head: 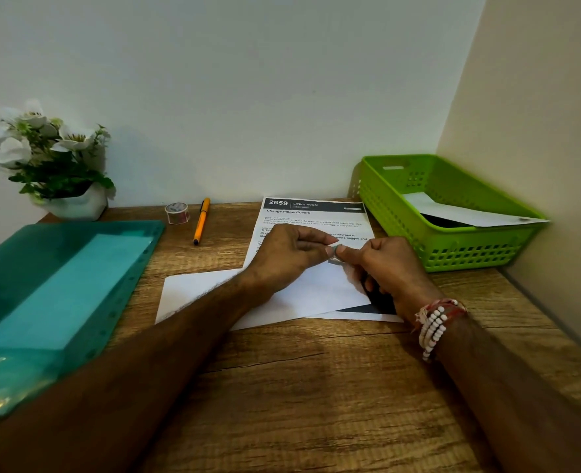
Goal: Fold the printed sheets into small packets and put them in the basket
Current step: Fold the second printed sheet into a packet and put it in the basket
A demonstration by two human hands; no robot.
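L hand (289, 256); R hand (391, 268); pinch: bit (335, 250)

folder (60, 285) on desk (316, 387), left side | flower pot (77, 204) behind it, against wall (248, 97) | tape roll (177, 213), then pen (201, 221), right of pot | printed sheet (313, 213) mid-desk at back | folded sheet (323, 288) overlapping its near end, under left hand (282, 257) and right hand (395, 268) | basket (453, 254) right of sheets, packet (460, 211) inside

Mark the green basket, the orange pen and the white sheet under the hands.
green basket (466, 256): head view, on its front wall.
orange pen (201, 220): head view, middle of the barrel.
white sheet (320, 288): head view, blank face near its right edge.
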